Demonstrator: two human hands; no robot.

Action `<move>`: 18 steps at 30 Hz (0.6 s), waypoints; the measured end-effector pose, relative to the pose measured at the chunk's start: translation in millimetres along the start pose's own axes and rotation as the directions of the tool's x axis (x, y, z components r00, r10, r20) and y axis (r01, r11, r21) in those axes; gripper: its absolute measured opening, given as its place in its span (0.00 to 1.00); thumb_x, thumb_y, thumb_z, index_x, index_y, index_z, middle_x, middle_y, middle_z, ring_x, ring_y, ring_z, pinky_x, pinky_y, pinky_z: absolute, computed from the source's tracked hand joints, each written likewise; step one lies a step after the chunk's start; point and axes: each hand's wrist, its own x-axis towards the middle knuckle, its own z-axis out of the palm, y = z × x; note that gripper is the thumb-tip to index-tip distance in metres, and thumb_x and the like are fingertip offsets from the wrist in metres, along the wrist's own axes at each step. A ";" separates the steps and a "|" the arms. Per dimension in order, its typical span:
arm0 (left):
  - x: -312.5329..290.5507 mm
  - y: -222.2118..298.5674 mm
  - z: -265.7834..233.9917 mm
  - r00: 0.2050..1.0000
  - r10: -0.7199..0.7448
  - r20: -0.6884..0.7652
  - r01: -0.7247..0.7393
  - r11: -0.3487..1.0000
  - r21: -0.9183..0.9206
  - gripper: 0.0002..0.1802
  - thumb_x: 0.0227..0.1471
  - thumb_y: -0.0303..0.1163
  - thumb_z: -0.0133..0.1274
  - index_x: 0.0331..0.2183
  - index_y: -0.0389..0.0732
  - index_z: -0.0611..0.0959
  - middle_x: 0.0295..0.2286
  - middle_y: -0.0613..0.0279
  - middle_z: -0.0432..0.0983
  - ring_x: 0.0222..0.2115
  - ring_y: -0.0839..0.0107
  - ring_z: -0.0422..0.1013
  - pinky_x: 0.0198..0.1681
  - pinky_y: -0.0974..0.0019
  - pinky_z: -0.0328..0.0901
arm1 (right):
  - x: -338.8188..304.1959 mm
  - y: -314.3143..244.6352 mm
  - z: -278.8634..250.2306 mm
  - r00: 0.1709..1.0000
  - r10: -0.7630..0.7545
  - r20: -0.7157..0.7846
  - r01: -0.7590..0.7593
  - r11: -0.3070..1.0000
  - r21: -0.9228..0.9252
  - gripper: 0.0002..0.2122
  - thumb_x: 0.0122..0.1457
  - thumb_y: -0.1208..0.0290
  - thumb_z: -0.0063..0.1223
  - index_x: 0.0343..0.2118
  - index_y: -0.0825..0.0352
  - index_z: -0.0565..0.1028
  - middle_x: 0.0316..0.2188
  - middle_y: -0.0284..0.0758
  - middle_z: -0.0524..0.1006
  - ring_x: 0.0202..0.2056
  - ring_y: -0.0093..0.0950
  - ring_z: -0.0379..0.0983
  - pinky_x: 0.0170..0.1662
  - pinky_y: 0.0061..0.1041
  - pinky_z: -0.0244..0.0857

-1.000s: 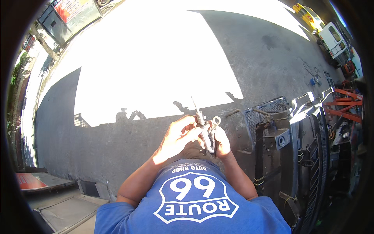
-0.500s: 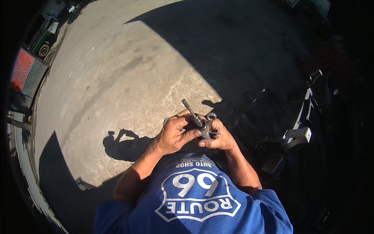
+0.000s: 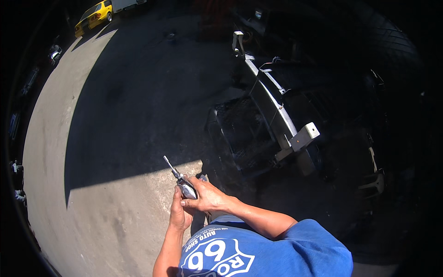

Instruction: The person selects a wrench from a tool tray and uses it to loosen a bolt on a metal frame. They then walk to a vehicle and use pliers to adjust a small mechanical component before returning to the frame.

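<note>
Held close in front of the chest, just above the blue shirt (image 3: 277,249): a small metal ratchet tool (image 3: 183,184), both hands wrapped on its thick chrome head. Left hand (image 3: 180,213) closed around the lower end from beneath; right hand (image 3: 208,196) clamped over the top. Thin shaft poking up and away past the fingers. Likely rigid, fairly heavy for its size, smooth and perhaps slippery; best gripped at the fat body, not the slim shaft. Beyond the grip, sunlit concrete ground (image 3: 115,221); farther right, a dark metal frame (image 3: 277,115) in shade; far off, a yellow car (image 3: 94,14).
</note>
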 end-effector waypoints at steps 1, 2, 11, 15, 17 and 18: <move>17.9 6.4 -8.2 0.997 -0.047 -0.065 0.050 0.998 0.045 0.41 0.63 0.59 0.53 0.66 0.45 0.64 0.58 0.55 0.67 0.60 0.63 0.66 0.63 0.56 0.64 | 14.7 4.1 -1.1 0.998 -0.029 -0.058 0.031 0.999 0.026 0.37 0.55 0.54 0.65 0.61 0.74 0.64 0.43 0.58 0.80 0.45 0.54 0.79 0.52 0.46 0.70; 37.7 15.3 -16.9 0.990 -0.091 -0.104 0.099 0.992 0.081 0.40 0.63 0.55 0.55 0.66 0.46 0.63 0.59 0.53 0.66 0.60 0.62 0.66 0.63 0.56 0.65 | 29.5 9.1 -6.6 1.000 -0.026 -0.013 0.027 0.989 0.146 0.34 0.56 0.57 0.63 0.60 0.73 0.65 0.45 0.59 0.78 0.48 0.55 0.78 0.54 0.47 0.69; 236.5 113.6 -21.4 0.974 -0.112 -0.198 0.133 0.986 0.096 0.26 0.65 0.53 0.53 0.53 0.42 0.75 0.40 0.58 0.78 0.40 0.63 0.79 0.44 0.54 0.78 | 182.6 0.6 -126.5 0.991 0.010 -0.131 0.008 0.991 0.135 0.25 0.60 0.75 0.50 0.62 0.74 0.67 0.50 0.53 0.74 0.55 0.48 0.73 0.59 0.43 0.66; 321.0 171.8 -23.8 0.975 -0.107 -0.196 0.163 0.940 0.298 0.24 0.65 0.52 0.53 0.48 0.41 0.74 0.21 0.61 0.73 0.17 0.69 0.74 0.23 0.61 0.75 | 242.7 5.7 -197.3 0.933 0.064 -0.355 -0.042 0.997 0.068 0.17 0.66 0.74 0.50 0.56 0.75 0.72 0.45 0.50 0.76 0.47 0.45 0.77 0.52 0.41 0.69; 360.5 195.9 -32.4 0.975 -0.090 -0.201 0.161 0.914 0.371 0.21 0.65 0.48 0.55 0.46 0.41 0.74 0.21 0.62 0.71 0.15 0.72 0.70 0.19 0.66 0.69 | 278.2 13.5 -226.0 0.928 0.161 -0.337 -0.109 0.979 0.170 0.17 0.69 0.72 0.49 0.58 0.73 0.71 0.42 0.47 0.79 0.41 0.39 0.79 0.46 0.37 0.71; 383.0 210.6 -37.6 0.974 -0.103 -0.200 0.182 0.883 0.432 0.20 0.64 0.47 0.57 0.44 0.41 0.75 0.21 0.63 0.71 0.16 0.73 0.70 0.20 0.67 0.69 | 298.2 17.3 -237.6 0.928 0.236 -0.290 -0.157 0.950 0.270 0.17 0.70 0.72 0.48 0.59 0.71 0.71 0.41 0.45 0.81 0.37 0.35 0.80 0.43 0.35 0.72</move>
